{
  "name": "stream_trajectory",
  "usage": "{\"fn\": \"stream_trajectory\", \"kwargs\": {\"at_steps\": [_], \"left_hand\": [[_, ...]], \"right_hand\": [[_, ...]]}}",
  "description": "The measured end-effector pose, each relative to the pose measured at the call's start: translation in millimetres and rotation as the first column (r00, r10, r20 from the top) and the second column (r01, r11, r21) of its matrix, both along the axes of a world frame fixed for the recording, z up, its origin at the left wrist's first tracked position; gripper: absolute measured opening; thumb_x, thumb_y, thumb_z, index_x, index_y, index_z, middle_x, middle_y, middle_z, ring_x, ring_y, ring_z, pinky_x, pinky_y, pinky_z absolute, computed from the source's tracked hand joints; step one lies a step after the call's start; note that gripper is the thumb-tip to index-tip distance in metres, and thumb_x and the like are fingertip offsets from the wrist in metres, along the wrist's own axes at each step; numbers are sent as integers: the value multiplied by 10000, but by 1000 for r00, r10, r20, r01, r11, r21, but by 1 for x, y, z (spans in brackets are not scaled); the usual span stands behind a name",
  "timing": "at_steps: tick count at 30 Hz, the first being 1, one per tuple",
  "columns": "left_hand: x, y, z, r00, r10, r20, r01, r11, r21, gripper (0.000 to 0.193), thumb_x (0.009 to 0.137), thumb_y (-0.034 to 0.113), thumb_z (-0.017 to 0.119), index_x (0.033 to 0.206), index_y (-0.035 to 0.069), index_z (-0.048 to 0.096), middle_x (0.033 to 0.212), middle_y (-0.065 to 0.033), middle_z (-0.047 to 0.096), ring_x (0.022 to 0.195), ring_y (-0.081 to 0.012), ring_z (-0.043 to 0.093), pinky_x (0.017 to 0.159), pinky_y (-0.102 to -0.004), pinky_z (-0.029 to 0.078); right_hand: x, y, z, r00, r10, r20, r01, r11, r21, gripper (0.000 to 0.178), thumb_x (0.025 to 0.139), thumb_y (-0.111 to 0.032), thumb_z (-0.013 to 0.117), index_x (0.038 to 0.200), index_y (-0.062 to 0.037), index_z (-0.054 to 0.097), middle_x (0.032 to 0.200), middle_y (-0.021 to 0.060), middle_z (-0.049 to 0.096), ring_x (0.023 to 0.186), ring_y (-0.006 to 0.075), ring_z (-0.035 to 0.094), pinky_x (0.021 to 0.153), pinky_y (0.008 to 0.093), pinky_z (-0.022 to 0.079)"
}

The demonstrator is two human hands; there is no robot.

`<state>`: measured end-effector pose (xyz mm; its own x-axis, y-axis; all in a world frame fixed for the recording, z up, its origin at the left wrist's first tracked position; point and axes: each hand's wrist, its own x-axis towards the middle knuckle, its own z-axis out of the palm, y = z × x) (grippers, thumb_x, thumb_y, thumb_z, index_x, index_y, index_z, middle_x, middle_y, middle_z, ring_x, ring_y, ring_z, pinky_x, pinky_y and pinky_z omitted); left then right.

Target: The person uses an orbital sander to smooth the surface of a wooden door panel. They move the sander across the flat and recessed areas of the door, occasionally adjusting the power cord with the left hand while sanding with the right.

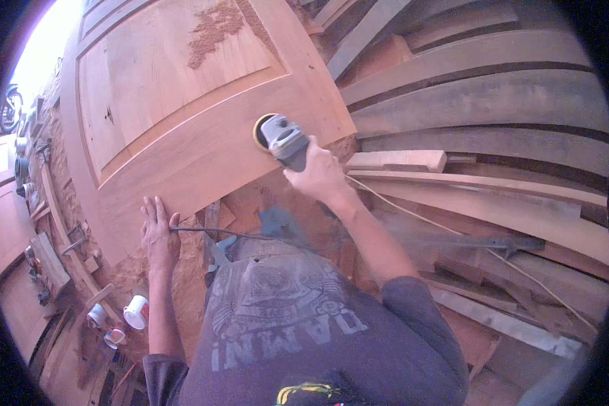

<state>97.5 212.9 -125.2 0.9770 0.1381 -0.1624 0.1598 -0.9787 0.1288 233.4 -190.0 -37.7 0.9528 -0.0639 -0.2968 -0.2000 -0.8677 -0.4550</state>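
On one wooden door (196,162), right fingers (312,150) grip one sander (287,141); left fingers (161,211) seemingly rest outstretched.

Long planks (480,98) piled all down the right side. Dusty reddish floor (193,274), bright daylight (42,42) blasting in top left.

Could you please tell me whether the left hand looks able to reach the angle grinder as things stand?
Probably yes: the left hand rests at the edge of the panelled wooden door, and only bare wood shows between it and the angle grinder, though the right hand grips the tool's body.
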Motion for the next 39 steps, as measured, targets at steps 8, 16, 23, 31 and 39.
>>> {"fn": "stream_trajectory", "kwargs": {"at_steps": [8,16,23,31,39], "left_hand": [[1,-6,1,999,-32,-27,33,998,54,749,1181,465,514,1724,-27,358,1811,-312,279,1635,-524,359,1241,-581,414],[3,-1,8,998,-42,-48,43,999,5,754,1181,454,519,1732,-28,337,1816,-319,255,1641,-530,342,1259,-588,395],[0,0,9,996,-60,-66,61,998,26,822,1156,465,575,1758,-9,277,1820,-336,221,1657,-541,296,1276,-589,384],[46,-6,70,922,-254,-292,228,966,-120,993,1042,608,702,1739,6,333,1818,-296,274,1682,-477,281,1319,-588,330],[150,-236,-7,655,-749,98,752,633,-183,907,1111,633,525,1759,39,303,1864,-164,239,1737,-340,166,1402,-521,164]], "right_hand": [[16,-111,6,976,-201,87,203,979,-21,692,793,-298,902,1292,113,656,1155,362,780,1145,486,777,1014,527,619],[-38,-14,-6,999,40,30,-39,999,-1,725,809,-347,893,1318,90,618,1129,357,775,1118,509,771,989,566,618],[-30,-77,4,993,-97,59,101,993,-67,704,822,-333,867,1344,61,607,1159,363,767,1147,527,750,1019,562,607],[-61,-193,-20,924,-340,177,259,894,366,486,870,-254,905,1239,5,723,1003,81,763,878,196,739,814,369,606],[-129,-162,-7,807,-585,-82,500,602,622,446,869,-233,932,1200,-17,727,941,74,743,741,168,712,690,344,578]]}}
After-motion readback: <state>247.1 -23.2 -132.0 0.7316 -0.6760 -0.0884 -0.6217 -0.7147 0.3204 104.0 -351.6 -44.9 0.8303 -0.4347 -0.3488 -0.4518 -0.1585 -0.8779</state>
